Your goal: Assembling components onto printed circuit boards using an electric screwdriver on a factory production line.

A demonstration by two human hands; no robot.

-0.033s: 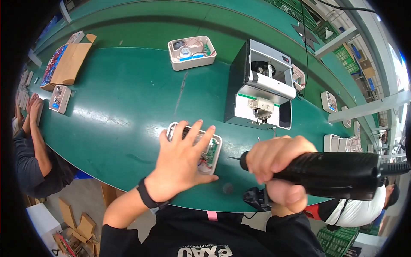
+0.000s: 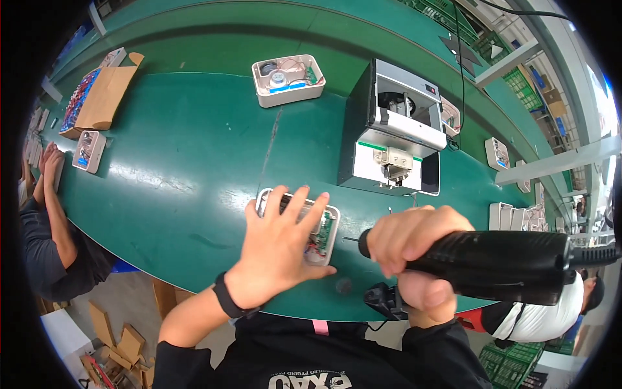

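My right hand [image 2: 421,259] is wrapped round a black electric screwdriver [image 2: 495,266], held level with its thin bit pointing left. The bit's tip is just right of a white plastic case [image 2: 334,227], apart from it. My left hand [image 2: 275,249], fingers spread, lies over that case on the green bench; its thumb is by the near right corner. A green circuit board [image 2: 326,227] and wires show inside, while the palm and fingers hide the case's left part.
Beyond stands a grey-black machine [image 2: 395,129]. Another open white case [image 2: 288,81] with wires sits at the back; a smaller one [image 2: 89,152] lies left by a cardboard box [image 2: 107,97]. A black holder [image 2: 383,299] is at the near edge. Co-workers sit on both sides.
The case and my left hand sit very slightly further right and lower. The screwdriver in my right hand has shifted a little left.
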